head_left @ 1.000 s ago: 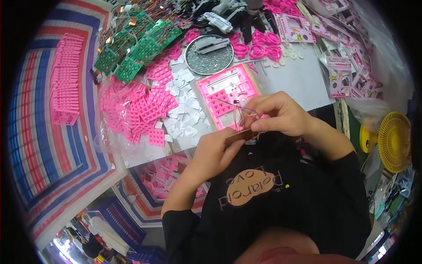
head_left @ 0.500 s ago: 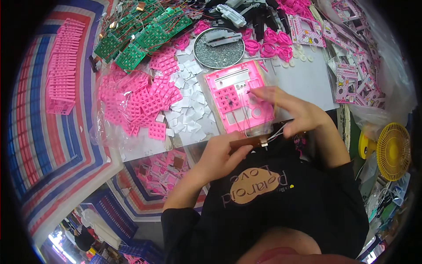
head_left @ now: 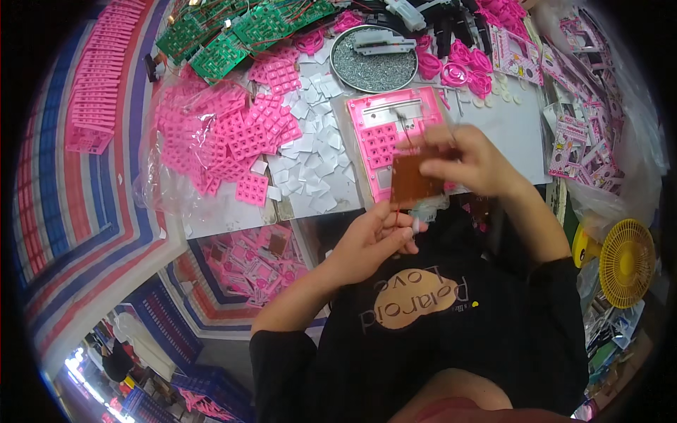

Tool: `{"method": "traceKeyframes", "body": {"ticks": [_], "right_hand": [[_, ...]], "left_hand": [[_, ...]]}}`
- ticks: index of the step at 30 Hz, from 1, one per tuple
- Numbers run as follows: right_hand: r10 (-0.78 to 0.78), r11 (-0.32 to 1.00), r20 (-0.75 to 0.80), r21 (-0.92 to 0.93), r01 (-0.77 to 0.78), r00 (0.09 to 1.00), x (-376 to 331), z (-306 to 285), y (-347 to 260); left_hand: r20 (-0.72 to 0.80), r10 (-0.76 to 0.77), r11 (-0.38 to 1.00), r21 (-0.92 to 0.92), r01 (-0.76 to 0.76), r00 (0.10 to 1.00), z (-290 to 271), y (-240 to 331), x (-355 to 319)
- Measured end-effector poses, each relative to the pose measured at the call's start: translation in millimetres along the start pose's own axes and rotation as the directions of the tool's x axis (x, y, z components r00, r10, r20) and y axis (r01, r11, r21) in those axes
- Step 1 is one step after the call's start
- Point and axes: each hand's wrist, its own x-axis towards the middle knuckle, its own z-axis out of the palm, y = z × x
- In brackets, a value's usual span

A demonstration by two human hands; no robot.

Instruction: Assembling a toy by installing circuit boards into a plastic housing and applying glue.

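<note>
A brown circuit board [head_left: 410, 185] is held up over the near part of a pink plastic housing [head_left: 370, 166], with my right hand [head_left: 476, 163] closed on its right edge. Just below the board, the fingers of my left hand [head_left: 365, 243] are closed on a small white connector [head_left: 417, 227] with thin wires by it. The housing lies face down at the table's near edge and has a square keypad [head_left: 381, 144] set in it. Board and right hand hide its lower right part.
To the left lie white square pieces [head_left: 317, 158] and pink keypads [head_left: 243, 134]. Behind the housing stands a round tray of screws [head_left: 345, 67] with a grey part on it. Green circuit boards [head_left: 247, 35], pink rings [head_left: 458, 74] and a yellow fan [head_left: 626, 264] surround the area.
The brown board has passed from my left hand to my right and been raised and turned flat side up. My left hand has moved to the wires and connector. The view has shifted slightly.
</note>
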Motion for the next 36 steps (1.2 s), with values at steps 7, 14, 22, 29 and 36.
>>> {"method": "traceKeyframes", "body": {"ticks": [7, 14, 22, 29, 36], "right_hand": [[0.031, 0.996, 0.099, -0.09, -0.022, 0.995, 47.1, 3.3, 32.5], [-0.104, 0.9, -0.073, -0.431, 0.063, 0.992, 57.3, 9.1, 31.1], [-0.138, 0.723, -0.037, -0.686, 0.075, 0.99, 55.6, 18.2, 25.3], [-0.566, 0.433, -0.093, -0.879, 0.2, 0.819, 31.1, 19.5, 20.4], [-0.226, 0.404, 0.124, -0.89, 0.209, 0.966, 3.8, 50.7, 21.9]], "left_hand": [[-0.113, 0.085, 0.964, 0.26, -0.053, 0.99, -6.6, -17.8, -23.0], [-0.248, 0.44, 0.512, 0.859, -0.014, 0.863, -16.8, 16.5, -30.0], [0.088, 0.65, -0.008, 0.994, -0.109, 0.754, -31.6, 36.5, 11.8], [0.206, 0.526, -0.322, 0.946, -0.031, 0.825, -28.9, 26.3, 22.9], [0.207, 0.481, -0.355, 0.934, -0.026, 0.852, -15.0, 46.3, 28.1]]}}
